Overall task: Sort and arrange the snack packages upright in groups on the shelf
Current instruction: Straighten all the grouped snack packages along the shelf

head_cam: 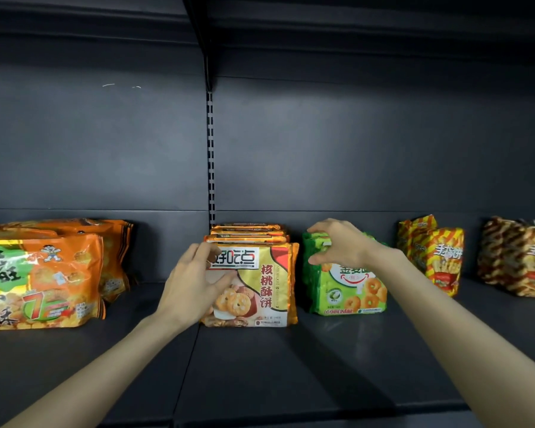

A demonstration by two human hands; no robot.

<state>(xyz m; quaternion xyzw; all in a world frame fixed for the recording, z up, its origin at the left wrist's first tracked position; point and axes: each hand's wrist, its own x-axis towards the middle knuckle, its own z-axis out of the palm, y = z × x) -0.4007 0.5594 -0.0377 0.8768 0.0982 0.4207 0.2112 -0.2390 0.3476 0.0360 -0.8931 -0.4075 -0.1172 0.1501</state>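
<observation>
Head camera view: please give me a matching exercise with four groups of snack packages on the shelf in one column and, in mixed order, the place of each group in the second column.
Column one:
1. orange packs
2. walnut cookie packs
3. green packs
4. yellow-red striped packs

Column two:
A. under the right hand, which grips them
B. at the far left of the shelf
C. front pack held by the left hand
D. between the green packs and the brown striped packs

Pairs: 1-B; 2-C; 3-A; 4-D
</observation>
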